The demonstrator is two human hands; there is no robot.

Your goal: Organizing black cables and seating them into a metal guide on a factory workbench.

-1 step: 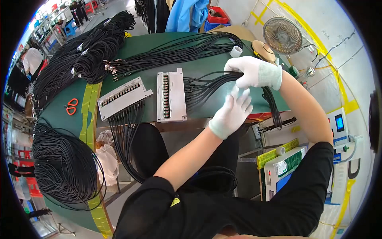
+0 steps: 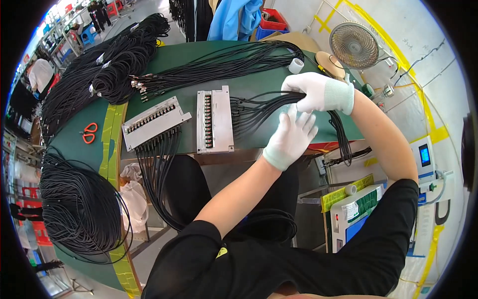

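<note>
Green tabletop (image 2: 189, 133) under slender, curving cables (image 2: 285, 98)

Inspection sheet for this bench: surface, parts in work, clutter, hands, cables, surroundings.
Surface: green table with yellow tape on its left part.
Parts in work: right metal fixture with a row of slots, cables leaving its right side; left metal fixture, set at an angle.
Clutter: red-handled scissors at left; white roll near the back.
Hands: both white-gloved; right hand closed around a black cable bundle; left hand open just below, contact unclear.
Cables: large black pile at back left; black coil at front left; left fixture's cables hang over the front edge.
Surroundings: fan at right; blue cloth behind.
</note>
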